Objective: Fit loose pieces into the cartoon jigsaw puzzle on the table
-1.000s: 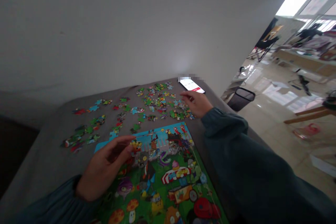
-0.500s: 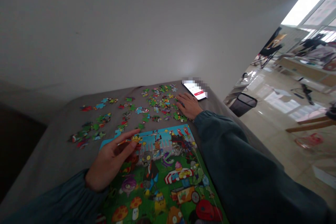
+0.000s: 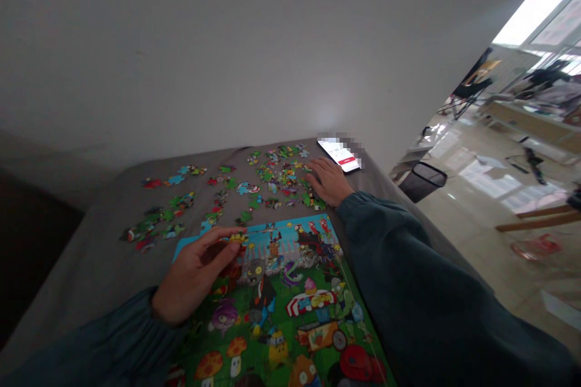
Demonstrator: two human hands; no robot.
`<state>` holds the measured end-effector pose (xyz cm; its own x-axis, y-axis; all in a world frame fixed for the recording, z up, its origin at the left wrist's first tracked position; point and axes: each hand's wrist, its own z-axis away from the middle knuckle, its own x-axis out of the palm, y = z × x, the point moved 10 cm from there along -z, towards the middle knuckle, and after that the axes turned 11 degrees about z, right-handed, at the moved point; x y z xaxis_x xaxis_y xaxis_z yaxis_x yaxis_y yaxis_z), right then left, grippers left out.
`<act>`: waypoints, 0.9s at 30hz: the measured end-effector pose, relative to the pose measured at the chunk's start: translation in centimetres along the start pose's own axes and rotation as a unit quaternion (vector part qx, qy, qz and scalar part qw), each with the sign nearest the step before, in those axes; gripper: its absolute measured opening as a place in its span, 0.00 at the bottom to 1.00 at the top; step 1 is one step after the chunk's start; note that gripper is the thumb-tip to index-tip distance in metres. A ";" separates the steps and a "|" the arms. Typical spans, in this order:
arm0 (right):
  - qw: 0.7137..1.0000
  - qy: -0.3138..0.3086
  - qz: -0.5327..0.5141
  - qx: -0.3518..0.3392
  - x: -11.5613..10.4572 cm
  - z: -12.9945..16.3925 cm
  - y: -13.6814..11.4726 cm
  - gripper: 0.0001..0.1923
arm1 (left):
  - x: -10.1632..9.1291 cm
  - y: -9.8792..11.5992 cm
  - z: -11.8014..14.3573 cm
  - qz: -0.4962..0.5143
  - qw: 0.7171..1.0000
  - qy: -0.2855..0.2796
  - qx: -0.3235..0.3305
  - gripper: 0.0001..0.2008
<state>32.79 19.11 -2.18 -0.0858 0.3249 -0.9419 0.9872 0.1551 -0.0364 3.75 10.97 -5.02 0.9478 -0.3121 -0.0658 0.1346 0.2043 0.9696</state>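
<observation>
Hands (image 3: pixel 193 275) (image 3: pixel 330 184), fingers parted, lie over picture board (image 3: pixel 313 299) and puzzle pieces (image 3: pixel 176 179) on grey cloth (image 3: pixel 104 272) beneath pale wall (image 3: pixel 227 60).

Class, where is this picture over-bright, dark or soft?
In the head view, the window is washed out, glare streaks the floor, pixel blocks cover part of the bright phone, the far left is near black, and puzzle pieces look soft.

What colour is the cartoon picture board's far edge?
The cartoon picture board is light blue there, shown in the head view.
</observation>
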 end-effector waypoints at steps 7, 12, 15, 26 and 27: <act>1.000 -0.002 -0.024 -0.011 1.4 -3.9 -1.2 0.22 | 0.1 0.4 -0.2 -0.029 0.999 -0.014 0.034 0.30; 0.998 -0.005 -0.057 0.005 2.5 -4.9 -0.9 0.20 | 0.3 0.5 -0.2 -0.034 0.999 -0.020 0.033 0.28; 0.996 0.008 -0.085 0.021 1.9 -4.9 -0.4 0.21 | 0.6 0.5 -0.2 -0.024 0.999 -0.027 0.022 0.28; 0.968 0.016 -0.251 0.026 -3.5 0.6 -1.7 0.13 | -1.4 1.5 -0.3 0.008 0.998 0.017 0.058 0.32; 0.964 0.004 -0.266 0.016 -3.8 1.7 -2.7 0.13 | -1.7 2.0 -0.2 -0.001 0.996 0.032 0.082 0.30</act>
<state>30.64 15.85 0.93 -0.5817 0.2144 -0.7846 0.8070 0.2724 -0.5239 2.44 12.12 -3.00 0.9649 -0.2510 -0.0775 0.0924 0.0480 0.9946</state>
